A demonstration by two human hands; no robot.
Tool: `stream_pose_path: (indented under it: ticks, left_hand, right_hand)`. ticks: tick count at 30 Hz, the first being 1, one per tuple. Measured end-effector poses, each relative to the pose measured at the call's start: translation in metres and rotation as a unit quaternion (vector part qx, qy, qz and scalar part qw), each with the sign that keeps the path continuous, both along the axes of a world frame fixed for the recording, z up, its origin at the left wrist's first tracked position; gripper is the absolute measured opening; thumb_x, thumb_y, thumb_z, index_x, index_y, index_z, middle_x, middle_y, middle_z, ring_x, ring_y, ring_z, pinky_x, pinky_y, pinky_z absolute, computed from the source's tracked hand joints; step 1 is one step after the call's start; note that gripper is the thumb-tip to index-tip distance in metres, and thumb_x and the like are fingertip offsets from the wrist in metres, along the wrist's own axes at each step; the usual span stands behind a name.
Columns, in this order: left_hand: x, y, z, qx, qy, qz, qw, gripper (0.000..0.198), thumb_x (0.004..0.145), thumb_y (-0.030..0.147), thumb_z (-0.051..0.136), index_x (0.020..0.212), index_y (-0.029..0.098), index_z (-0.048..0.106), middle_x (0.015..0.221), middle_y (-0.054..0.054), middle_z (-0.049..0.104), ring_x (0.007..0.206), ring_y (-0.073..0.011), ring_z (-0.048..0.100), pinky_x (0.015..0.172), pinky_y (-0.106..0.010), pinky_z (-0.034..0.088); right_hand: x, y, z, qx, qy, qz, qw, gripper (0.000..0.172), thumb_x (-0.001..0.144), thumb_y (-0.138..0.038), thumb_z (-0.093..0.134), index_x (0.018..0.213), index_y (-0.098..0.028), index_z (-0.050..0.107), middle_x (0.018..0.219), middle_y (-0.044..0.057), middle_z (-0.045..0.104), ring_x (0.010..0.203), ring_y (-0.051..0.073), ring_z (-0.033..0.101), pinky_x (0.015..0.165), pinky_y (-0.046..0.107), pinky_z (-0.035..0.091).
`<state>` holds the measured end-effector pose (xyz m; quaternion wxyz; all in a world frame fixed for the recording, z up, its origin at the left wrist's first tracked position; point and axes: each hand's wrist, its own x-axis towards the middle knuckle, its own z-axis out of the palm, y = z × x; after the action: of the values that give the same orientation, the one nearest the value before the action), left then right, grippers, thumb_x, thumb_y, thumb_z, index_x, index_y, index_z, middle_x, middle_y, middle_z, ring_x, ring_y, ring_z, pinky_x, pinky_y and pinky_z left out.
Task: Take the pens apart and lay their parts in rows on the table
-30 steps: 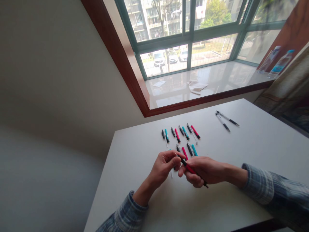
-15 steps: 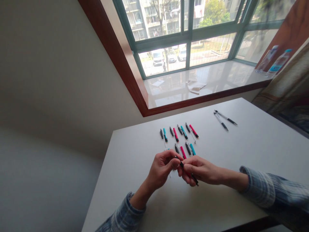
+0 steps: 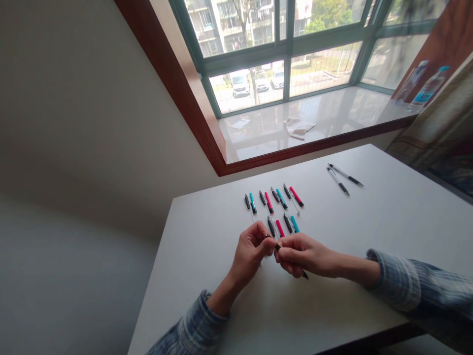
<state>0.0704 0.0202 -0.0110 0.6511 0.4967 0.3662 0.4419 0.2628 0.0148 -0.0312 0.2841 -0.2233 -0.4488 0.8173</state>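
Since a second ago, the right hand [image 3: 310, 255] has closed further over the pen [image 3: 278, 246], so the red barrel that showed then is now hidden in the fingers; the pen's lower end also sticks out less below that hand. The left hand [image 3: 252, 252] stays at the other end.

The pen is held above the white table [image 3: 195, 276], in front of the rows of parts. The right hand is curled firmly round it, with a short black piece showing at the thumb and a black end below the fingers. The left thumb and forefinger are pinched together on its upper end, the fingertips almost meeting those of the right; whether that end is loose from the rest, I cannot tell.

Beyond the hands lie black grips [image 3: 247, 201], teal barrels [image 3: 253, 202], red barrels [image 3: 269, 202] and thin refills, set in two rows, the nearer one partly hidden by the hands. Two clear pens [image 3: 343, 189] with black grips lie well apart, towards the table's far right corner. A cloth [image 3: 299, 129] rests on the windowsill [image 3: 258, 148].
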Motion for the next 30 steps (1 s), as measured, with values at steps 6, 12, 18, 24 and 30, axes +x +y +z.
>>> stream_pose_path:
  ticks: [6,12,18,24,30]
  left_hand:
    - [-0.011,0.003,0.005,-0.026,-0.025,-0.061,0.998,0.046,0.086,0.044,0.079,0.120,0.016,0.069,0.073,-0.001,0.064,0.069,-0.0143,0.059,0.070,-0.028,0.049]
    - [-0.010,0.001,0.006,-0.014,-0.027,-0.025,0.999,0.028,0.084,0.041,0.080,0.092,0.015,0.074,0.076,-0.002,0.064,0.064,-0.0116,0.055,0.061,-0.024,0.044]
    - [-0.013,0.002,0.006,-0.026,-0.028,-0.041,0.998,0.028,0.087,0.040,0.078,0.098,0.016,0.072,0.073,-0.001,0.064,0.065,-0.0123,0.056,0.064,-0.025,0.045]
    - [-0.022,0.003,0.007,-0.036,-0.023,-0.111,0.993,0.044,0.090,0.051,0.072,0.112,0.013,0.075,0.069,-0.004,0.065,0.066,-0.0151,0.059,0.068,-0.028,0.045]
    - [-0.015,-0.008,0.016,-0.012,-0.021,-0.019,1.000,0.040,0.077,0.050,0.086,0.086,0.012,0.077,0.071,-0.003,0.066,0.063,-0.0105,0.054,0.061,-0.022,0.040]
  right_hand:
    - [0.004,0.000,0.005,-0.135,0.113,-0.001,0.984,0.031,0.102,-0.037,0.061,0.106,-0.008,0.071,0.075,0.002,0.058,0.065,0.009,0.052,0.064,0.021,0.044]
    - [0.006,-0.001,0.006,-0.131,0.127,0.069,0.981,0.024,0.101,-0.031,0.064,0.111,-0.010,0.071,0.084,0.005,0.062,0.071,0.011,0.064,0.069,0.023,0.050]
    - [0.005,0.007,0.003,-0.135,0.148,0.102,0.974,0.026,0.100,-0.033,0.066,0.111,-0.010,0.071,0.087,0.006,0.065,0.071,0.013,0.070,0.064,0.022,0.054]
    - [0.003,0.007,0.004,-0.152,0.152,0.114,0.970,0.031,0.102,-0.036,0.063,0.115,-0.008,0.069,0.077,0.002,0.063,0.060,0.009,0.065,0.058,0.019,0.052]
    - [0.003,0.000,0.008,-0.060,0.089,0.094,0.990,0.031,0.094,-0.039,0.074,0.102,-0.009,0.067,0.074,0.002,0.066,0.059,0.011,0.067,0.053,0.019,0.051]
